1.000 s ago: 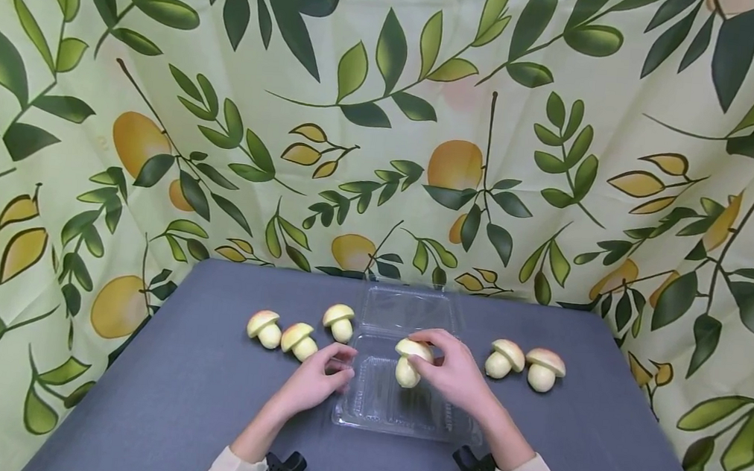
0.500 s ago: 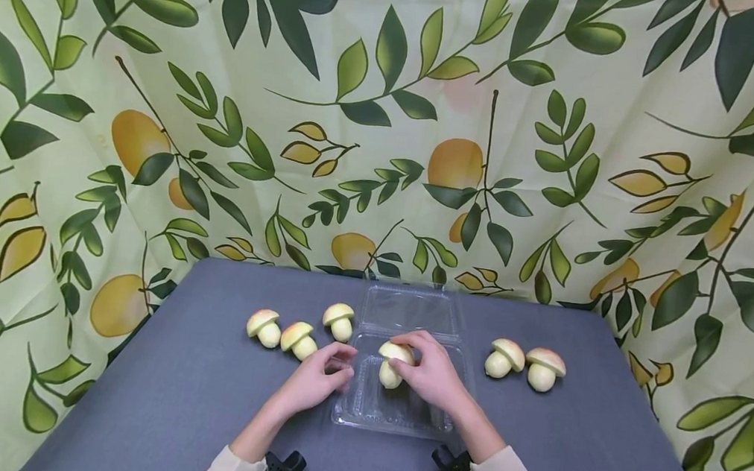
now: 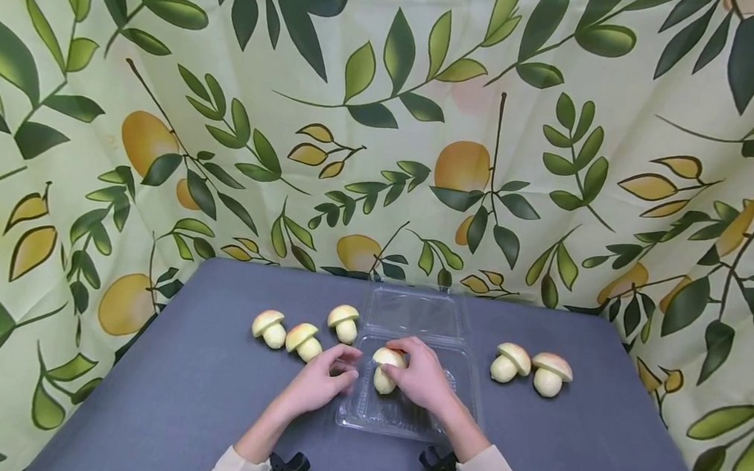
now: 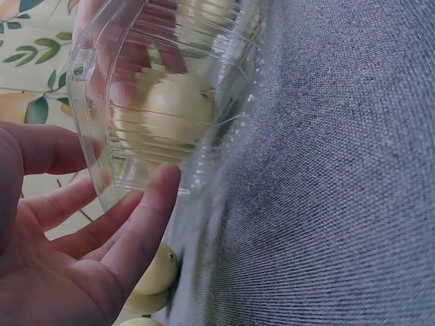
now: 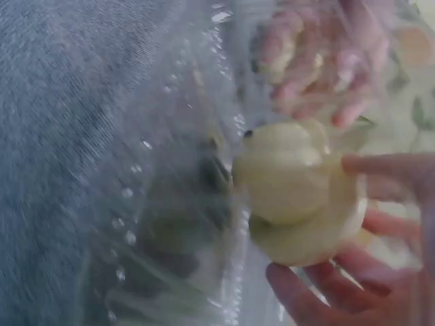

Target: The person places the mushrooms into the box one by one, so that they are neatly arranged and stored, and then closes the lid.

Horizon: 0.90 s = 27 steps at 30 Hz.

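Note:
My right hand (image 3: pixel 420 374) pinches a toy mushroom (image 3: pixel 385 381) between thumb and fingers, stem down, over the left half of the clear plastic container (image 3: pixel 393 430). The right wrist view is blurred, but the thumb and fingertips rest on the mushroom's cap (image 5: pixel 350 210). At the container's left edge is my left hand (image 3: pixel 324 375), its relaxed fingers loosely curved. In the left wrist view the fingertips (image 4: pixel 166 180) lie right at the clear side wall, and the mushroom (image 4: pixel 178 109) shows through the plastic. The container's hinged lid (image 3: pixel 416 311) lies back, away from me.
Left of the container lie three more mushrooms, one of them close to its back corner (image 3: pixel 344 324). Two others (image 3: pixel 549 375) lie to its right on the grey cloth-covered table (image 3: pixel 201 400). A curtain (image 3: pixel 384 154) printed with leaves and fruit hangs behind.
My right hand has moved left and slightly down with the mushroom, from the container's middle to its left half. My left hand keeps its place at the edge. The head view has shifted a little.

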Tool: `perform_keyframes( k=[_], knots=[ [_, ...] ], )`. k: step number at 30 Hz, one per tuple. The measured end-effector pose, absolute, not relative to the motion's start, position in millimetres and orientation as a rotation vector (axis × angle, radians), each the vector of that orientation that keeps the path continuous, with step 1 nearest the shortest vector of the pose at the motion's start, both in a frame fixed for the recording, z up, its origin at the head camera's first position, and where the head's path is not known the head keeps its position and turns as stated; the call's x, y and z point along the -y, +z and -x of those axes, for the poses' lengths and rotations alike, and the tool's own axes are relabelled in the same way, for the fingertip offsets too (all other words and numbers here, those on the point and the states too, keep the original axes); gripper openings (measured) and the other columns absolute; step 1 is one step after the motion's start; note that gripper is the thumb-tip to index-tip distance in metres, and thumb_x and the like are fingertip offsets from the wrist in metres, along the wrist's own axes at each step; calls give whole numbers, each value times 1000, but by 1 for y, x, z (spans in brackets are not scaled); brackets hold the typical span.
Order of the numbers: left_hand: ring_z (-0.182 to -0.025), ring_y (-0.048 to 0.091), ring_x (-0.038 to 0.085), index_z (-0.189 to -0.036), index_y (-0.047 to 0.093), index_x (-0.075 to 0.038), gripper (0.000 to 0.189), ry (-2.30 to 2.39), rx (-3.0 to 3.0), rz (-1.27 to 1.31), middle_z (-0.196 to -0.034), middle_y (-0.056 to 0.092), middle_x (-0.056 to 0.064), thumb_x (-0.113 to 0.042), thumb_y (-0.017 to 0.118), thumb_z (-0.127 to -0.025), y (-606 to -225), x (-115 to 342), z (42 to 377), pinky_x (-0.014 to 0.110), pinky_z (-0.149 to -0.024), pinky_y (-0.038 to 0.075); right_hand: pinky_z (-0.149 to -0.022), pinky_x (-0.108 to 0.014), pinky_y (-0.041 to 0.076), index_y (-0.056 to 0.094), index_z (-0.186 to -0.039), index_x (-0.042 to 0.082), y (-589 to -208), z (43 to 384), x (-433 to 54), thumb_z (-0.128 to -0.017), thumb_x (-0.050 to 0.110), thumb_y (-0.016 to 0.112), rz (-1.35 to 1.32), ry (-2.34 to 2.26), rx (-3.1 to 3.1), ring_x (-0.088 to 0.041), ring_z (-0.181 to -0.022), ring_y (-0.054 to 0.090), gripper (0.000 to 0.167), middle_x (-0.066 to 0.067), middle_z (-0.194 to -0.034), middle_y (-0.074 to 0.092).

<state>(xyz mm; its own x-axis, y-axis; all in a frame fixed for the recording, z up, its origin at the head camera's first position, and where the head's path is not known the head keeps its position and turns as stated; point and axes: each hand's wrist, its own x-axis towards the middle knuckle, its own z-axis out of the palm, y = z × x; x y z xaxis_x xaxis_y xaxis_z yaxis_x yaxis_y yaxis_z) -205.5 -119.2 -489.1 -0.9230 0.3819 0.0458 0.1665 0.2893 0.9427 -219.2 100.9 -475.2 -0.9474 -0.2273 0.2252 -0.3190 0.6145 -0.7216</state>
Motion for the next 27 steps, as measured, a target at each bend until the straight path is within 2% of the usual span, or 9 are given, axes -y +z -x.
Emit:
perform_keyframes(
  k=[12,18,27],
  knots=[
    [-96,69,33,-130,59,2,32,1726,-2372,-516,-121,63,23,-6,63,-99,-489,121,205,35,-72,60,-81,-40,53,73,-112,4,-482,219,-87,-84,11,82,-474,1213,2720,-27,-100,64,30,-10,-109,67],
    [-98,68,29,-131,59,1,32,1711,-2385,-512,-123,62,23,-6,63,-99,-490,120,205,31,-71,59,-77,-40,53,73,-110,3,-480,220,-87,-84,10,82,-427,1161,2712,-28,-96,64,29,-10,-103,67],
    [-101,68,30,-129,60,2,31,1695,-2394,-526,-123,60,25,-5,62,-99,-491,121,207,32,-72,60,-81,-44,55,71,-116,3,-463,211,-93,-89,13,79,-411,1180,2750,-32,-99,65,30,-13,-113,67]
  ],
)
